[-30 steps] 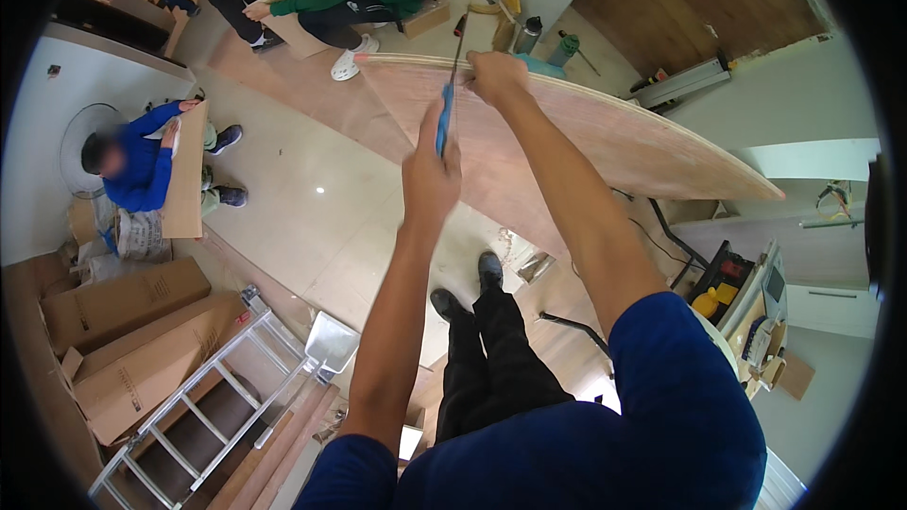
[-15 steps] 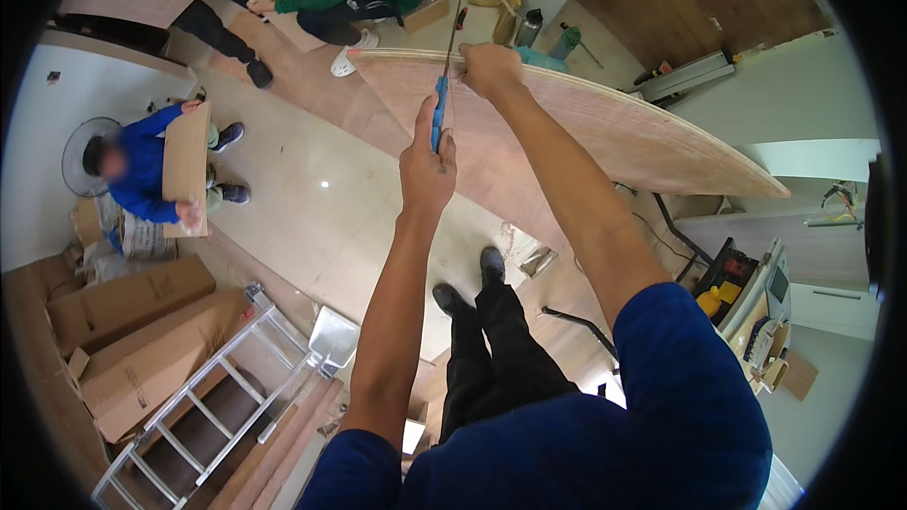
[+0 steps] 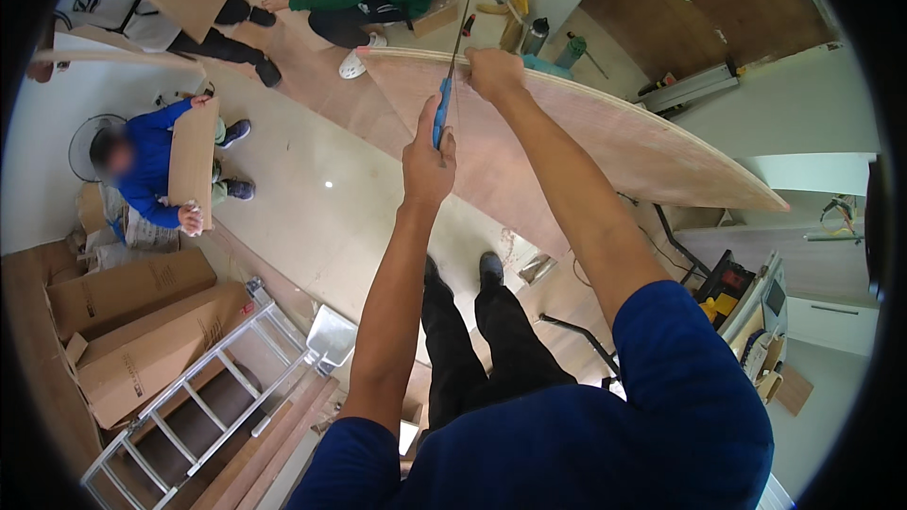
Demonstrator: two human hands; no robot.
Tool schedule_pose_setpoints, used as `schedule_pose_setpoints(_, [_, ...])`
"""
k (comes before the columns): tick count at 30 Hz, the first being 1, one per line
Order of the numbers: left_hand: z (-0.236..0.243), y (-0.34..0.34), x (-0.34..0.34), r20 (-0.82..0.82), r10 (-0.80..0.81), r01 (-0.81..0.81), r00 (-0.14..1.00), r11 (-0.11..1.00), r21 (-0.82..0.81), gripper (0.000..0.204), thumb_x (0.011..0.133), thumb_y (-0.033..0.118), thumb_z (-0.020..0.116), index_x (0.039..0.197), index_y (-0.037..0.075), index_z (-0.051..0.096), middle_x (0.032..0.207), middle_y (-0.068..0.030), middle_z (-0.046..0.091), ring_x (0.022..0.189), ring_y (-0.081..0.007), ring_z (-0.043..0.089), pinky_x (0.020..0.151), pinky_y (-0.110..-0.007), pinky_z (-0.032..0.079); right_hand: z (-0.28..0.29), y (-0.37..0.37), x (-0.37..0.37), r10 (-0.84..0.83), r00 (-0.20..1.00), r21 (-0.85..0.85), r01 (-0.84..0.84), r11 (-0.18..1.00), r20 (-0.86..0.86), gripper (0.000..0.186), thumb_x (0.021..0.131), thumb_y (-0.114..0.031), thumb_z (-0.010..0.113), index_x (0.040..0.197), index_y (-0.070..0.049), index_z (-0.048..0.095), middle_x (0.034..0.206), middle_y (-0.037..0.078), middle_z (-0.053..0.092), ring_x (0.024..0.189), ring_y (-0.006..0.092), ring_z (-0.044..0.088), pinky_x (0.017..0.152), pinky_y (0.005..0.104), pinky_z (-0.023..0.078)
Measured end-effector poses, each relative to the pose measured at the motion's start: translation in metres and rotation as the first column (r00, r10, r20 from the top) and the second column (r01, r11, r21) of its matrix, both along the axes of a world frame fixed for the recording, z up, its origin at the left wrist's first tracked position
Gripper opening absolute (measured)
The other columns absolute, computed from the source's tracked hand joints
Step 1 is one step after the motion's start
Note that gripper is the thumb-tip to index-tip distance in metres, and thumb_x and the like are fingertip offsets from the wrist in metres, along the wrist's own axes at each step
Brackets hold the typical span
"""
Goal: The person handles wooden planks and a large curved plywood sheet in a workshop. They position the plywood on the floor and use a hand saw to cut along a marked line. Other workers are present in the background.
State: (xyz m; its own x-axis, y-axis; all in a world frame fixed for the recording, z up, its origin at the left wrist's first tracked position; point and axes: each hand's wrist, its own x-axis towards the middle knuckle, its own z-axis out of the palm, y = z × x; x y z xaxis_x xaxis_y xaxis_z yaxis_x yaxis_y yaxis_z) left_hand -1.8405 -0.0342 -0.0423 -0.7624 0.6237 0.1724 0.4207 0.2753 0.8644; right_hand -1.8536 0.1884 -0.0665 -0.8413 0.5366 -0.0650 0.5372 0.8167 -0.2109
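My left hand [image 3: 430, 159] is closed around the blue handle of a hand saw [image 3: 441, 113], with the thumb lying along it. The saw's thin blade points up and away from me and crosses the far edge of a large plywood sheet [image 3: 557, 146]. Over that same edge, just right of the blade, my right hand [image 3: 495, 74] is closed on the plywood. The sheet's broad face slopes toward me, and a pencil-thin line runs down it below the blade. What supports the sheet from underneath is mostly hidden.
A person in blue [image 3: 151, 156] at the left holds a board; others handle boards at the upper left. An aluminium ladder [image 3: 198, 406] lies beside cardboard boxes [image 3: 142, 293] and a white dustpan [image 3: 333, 335]. Bottles [image 3: 535, 36] and a broom [image 3: 515, 19] stand beyond the sheet.
The saw and both hands stay almost in place. My left foot has shifted forward and left. A person at the upper left has come further into view with a board.
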Motion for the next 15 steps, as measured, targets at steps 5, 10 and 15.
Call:
schedule_pose_setpoints(5, [-0.006, -0.004, -0.003, 0.103, 0.012, -0.008, 0.995, 0.999, -0.038, 0.061, 0.102, 0.011, 0.06, 0.158, 0.026, 0.039, 0.086, -0.0231, 0.07, 0.075, -0.0395, 0.07, 0.072, -0.045, 0.055, 0.002, -0.004, 0.0, -0.002, 0.998, -0.057, 0.005, 0.998, 0.059, 0.031, 0.085, -0.024, 0.077, 0.113, -0.013, 0.068, 0.106, 0.013, 0.075, 0.106, 0.0344, 0.071, 0.087, 0.0492, 0.056])
schedule_pose_setpoints(10, [0.023, 0.007, -0.004, 0.15, -0.003, 0.018, 0.989, 0.995, -0.097, 0.062, 0.102, 0.01, 0.06, 0.159, 0.023, 0.037, 0.089, -0.0238, 0.071, 0.077, -0.0395, 0.072, 0.072, -0.045, 0.055, 0.007, 0.004, -0.006, 0.067, 0.987, -0.036, -0.062, 0.997, 0.146, 0.03, 0.082, -0.027, 0.08, 0.107, -0.012, 0.072, 0.109, 0.014, 0.075, 0.108, 0.0345, 0.071, 0.09, 0.0484, 0.056])
schedule_pose_setpoints(15, [0.053, -0.043, 0.03, 0.146, -0.029, 0.041, 0.989, 0.996, -0.08, 0.056, 0.103, 0.007, 0.058, 0.155, 0.012, 0.042, 0.123, -0.0225, 0.07, 0.098, -0.0318, 0.073, 0.086, -0.037, 0.055, 0.015, 0.01, -0.007, 0.048, 0.984, -0.095, -0.032, 0.995, 0.174, 0.035, 0.081, -0.031, 0.08, 0.111, -0.013, 0.074, 0.11, 0.014, 0.075, 0.11, 0.0343, 0.07, 0.092, 0.0469, 0.056])
